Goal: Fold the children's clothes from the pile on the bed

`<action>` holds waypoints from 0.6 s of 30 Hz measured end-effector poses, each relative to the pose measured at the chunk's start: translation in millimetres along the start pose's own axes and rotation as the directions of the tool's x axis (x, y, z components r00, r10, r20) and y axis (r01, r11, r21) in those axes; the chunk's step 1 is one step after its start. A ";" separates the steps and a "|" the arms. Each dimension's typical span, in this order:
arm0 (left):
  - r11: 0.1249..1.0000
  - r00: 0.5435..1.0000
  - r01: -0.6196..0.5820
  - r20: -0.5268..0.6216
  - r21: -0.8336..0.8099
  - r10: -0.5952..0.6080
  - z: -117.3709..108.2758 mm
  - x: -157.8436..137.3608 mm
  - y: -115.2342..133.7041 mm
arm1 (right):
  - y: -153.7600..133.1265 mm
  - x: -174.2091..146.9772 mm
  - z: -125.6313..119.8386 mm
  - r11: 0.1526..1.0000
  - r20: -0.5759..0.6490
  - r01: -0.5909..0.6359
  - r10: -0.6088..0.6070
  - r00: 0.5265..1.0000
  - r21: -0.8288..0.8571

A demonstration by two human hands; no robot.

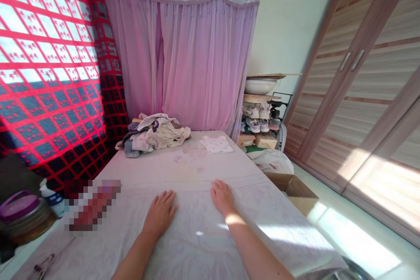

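- Our left hand [160, 213] lies flat near the bottom middle of the frame, fingers [167, 199] spread a little and pressed down on the sheet [203, 236]. It holds nothing.
- Our right hand [222, 197] lies flat too, just to the right of the left one, with a small gap between them. Its fingers [217, 187] are stretched out on the sheet and hold nothing.
- The sheet is pale pink-white and covers the bed [183, 166]. It fills the lower middle of the frame, under both hands, and a soft fold runs across it just above our fingertips.
- Sunlight makes bright patches on the sheet at the lower right.
- Higher up, in the middle of the frame, a small folded white cloth [216, 144] lies on the bed.
- To its left sits a messy pile of clothes [154, 135].
- Behind the bed, at the top middle, hangs a purple curtain [197, 61].
- At the upper left is a red and blue checked cloth [49, 74] with light coming through it.
- At the lower left sits a jar with a purple lid [19, 214].
- Right of the bed is an open cardboard box [295, 190] on the floor.
- Further back stands a rack of shoes [259, 118] with a white basin [260, 85] on top.
- A big wooden wardrobe [361, 87] fills the right side.
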State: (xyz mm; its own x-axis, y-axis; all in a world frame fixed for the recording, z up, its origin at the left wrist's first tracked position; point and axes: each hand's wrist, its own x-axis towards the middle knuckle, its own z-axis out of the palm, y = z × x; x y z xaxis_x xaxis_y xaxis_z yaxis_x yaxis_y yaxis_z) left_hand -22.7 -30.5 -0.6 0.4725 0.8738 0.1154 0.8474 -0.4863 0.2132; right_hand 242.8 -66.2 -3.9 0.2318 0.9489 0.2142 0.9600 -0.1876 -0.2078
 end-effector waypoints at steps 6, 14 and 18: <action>0.994 0.999 0.004 -0.049 -0.108 -0.010 -1.7 -9.1 -1.1 | 4.8 0.5 5.6 0.999 -0.054 0.015 -0.017 0.998 -0.033; 0.987 0.997 0.007 -0.072 -0.158 -0.019 0.3 -9.8 -0.3 | 13.4 -4.2 10.6 0.998 -0.107 0.056 -0.058 0.993 -0.027; 0.986 0.997 0.001 -0.075 -0.164 -0.013 -1.0 -10.7 1.1 | 18.2 -8.4 14.7 0.998 -0.118 0.053 -0.057 0.991 -0.044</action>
State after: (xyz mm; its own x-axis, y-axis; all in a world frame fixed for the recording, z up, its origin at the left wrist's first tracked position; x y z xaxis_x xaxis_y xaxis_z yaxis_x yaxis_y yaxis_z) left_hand -27.1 -40.3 -0.7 0.4416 0.8779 0.1853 0.7964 -0.4786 0.3697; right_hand 256.1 -73.8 -23.6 0.1932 0.9214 0.3372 0.9769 -0.1484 -0.1540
